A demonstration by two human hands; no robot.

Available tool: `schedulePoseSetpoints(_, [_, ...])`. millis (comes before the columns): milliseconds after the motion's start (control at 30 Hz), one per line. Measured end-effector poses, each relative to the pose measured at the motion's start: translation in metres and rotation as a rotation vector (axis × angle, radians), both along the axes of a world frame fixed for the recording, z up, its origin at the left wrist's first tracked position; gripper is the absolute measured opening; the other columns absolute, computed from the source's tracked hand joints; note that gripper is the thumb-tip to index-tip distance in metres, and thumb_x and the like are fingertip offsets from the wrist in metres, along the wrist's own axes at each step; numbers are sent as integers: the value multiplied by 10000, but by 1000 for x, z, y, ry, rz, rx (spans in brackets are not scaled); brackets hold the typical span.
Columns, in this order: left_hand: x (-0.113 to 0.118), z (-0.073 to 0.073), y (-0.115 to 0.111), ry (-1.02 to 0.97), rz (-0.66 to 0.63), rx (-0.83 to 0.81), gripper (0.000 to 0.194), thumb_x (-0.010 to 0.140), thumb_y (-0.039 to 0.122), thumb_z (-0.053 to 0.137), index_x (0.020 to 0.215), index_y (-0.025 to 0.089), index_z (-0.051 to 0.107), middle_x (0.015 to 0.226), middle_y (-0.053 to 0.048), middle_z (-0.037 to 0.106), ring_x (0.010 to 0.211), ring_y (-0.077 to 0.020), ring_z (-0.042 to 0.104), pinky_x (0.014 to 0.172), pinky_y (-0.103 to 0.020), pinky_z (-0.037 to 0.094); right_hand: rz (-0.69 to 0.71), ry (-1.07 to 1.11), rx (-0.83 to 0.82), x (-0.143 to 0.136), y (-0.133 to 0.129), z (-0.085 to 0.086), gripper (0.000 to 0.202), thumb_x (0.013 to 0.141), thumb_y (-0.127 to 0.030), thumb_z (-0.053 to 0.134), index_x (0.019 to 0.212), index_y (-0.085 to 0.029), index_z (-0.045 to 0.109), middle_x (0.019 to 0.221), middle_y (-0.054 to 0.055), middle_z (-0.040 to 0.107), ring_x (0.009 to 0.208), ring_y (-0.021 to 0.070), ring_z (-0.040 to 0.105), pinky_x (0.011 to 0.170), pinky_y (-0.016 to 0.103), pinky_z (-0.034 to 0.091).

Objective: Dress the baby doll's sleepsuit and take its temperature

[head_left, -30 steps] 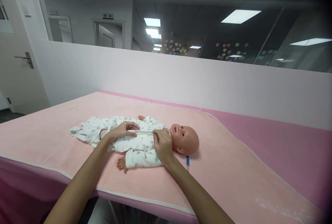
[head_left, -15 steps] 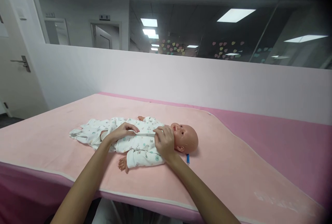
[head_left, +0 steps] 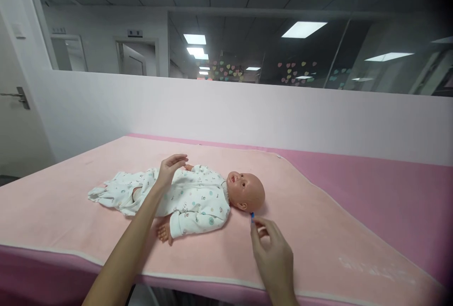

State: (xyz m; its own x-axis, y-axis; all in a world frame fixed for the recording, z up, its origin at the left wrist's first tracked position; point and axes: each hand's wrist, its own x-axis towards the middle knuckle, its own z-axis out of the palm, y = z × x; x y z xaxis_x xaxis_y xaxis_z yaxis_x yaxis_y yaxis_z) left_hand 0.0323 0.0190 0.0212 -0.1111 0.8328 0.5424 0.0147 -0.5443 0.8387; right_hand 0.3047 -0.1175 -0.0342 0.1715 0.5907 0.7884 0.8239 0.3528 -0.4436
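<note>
A baby doll (head_left: 198,197) in a white patterned suit lies face up, its bald head to the right and its legs to the left. Above its middle, my left hand (head_left: 171,169) hovers with fingers stretched out and holds nothing. My right hand (head_left: 271,247) is low beside the doll's head, thumb and forefinger pinched at a small blue object (head_left: 252,216). Most of that object is hidden by the fingertips and the head.
A peach-coloured mat (head_left: 318,235) lies over the pink padded table (head_left: 382,183). A white wall (head_left: 219,112) with a window above stands behind it. At the far left is a door (head_left: 21,131) with a handle.
My right hand has left the doll's chest and moved right and nearer, to the blue object. My left hand has let go of the suit and lifted. The view has shifted slightly.
</note>
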Motion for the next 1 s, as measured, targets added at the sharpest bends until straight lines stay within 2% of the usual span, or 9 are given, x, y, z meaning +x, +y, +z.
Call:
schedulePoseSetpoints(100, [31, 2, 7, 327, 9, 30, 257, 733, 306, 538, 931, 178, 640, 946, -64, 653, 886, -209, 573, 805, -345, 438, -144, -236, -49, 15, -3, -39, 200, 791, -377, 468, 826, -209, 571, 654, 44, 576, 579, 191, 535, 516, 311, 386])
schedulePoseSetpoints(200, [54, -7, 10, 700, 120, 108, 208, 727, 291, 559, 873, 194, 672, 965, -68, 650, 986, -252, 517, 913, -402, 349, -215, -364, -48, 22, -5, -59, 291, 780, -433, 466, 881, -181, 571, 676, 69, 565, 627, 220, 523, 558, 337, 382])
schedulePoseSetpoints(300, [61, -19, 10, 830, 64, 118, 216, 759, 323, 530, 857, 204, 681, 926, -54, 662, 968, -239, 526, 926, -385, 335, -205, -364, -110, 23, -8, -62, 281, 782, -447, 467, 771, -183, 564, 669, 63, 545, 642, 212, 511, 588, 330, 390])
schedulePoseSetpoints(500, [46, -26, 6, 794, -202, 14, 352, 662, 453, 629, 950, 255, 669, 1102, -11, 616, 1124, -240, 456, 944, -322, 353, -194, -239, -250, 21, -9, -53, 275, 780, -382, 406, 620, -201, 539, 633, 52, 560, 634, 200, 532, 596, 312, 399])
schedulePoseSetpoints(600, [44, -26, 4, 791, -265, -7, 392, 646, 449, 646, 986, 255, 662, 1131, -14, 605, 1203, -259, 381, 983, -342, 314, -208, -143, -379, 28, -11, -34, 276, 752, -369, 391, 584, -214, 545, 572, 35, 573, 572, 183, 552, 514, 273, 389])
schedulePoseSetpoints(733, [50, -24, 0, 734, -172, 11, 284, 758, 409, 523, 897, 230, 694, 961, -25, 672, 1125, -253, 455, 928, -331, 343, -254, 1, -458, 43, -22, 15, 259, 712, -424, 443, 647, -236, 609, 580, 9, 619, 518, 165, 575, 453, 243, 390])
schedulePoseSetpoints(867, [56, -18, -5, 631, -50, 72, 346, 819, 390, 420, 825, 176, 692, 786, -27, 672, 783, -186, 570, 728, -271, 400, -233, 70, -290, 40, -36, 69, 302, 664, -517, 521, 668, -242, 645, 634, 10, 650, 553, 175, 599, 487, 250, 429])
schedulePoseSetpoints(933, [56, -16, -6, 559, -37, 75, 378, 830, 399, 394, 795, 158, 684, 735, -19, 656, 711, -164, 552, 664, -251, 392, -147, 80, -170, 26, -34, 88, 288, 677, -505, 547, 689, -237, 654, 682, 13, 663, 609, 175, 613, 537, 244, 447])
schedulePoseSetpoints(1000, [55, -14, -7, 491, -69, 65, 399, 827, 419, 394, 765, 141, 673, 715, -15, 641, 700, -158, 537, 635, -239, 385, -7, 60, -68, 9, -22, 99, 258, 709, -463, 553, 704, -227, 658, 708, 12, 668, 641, 164, 613, 591, 237, 453])
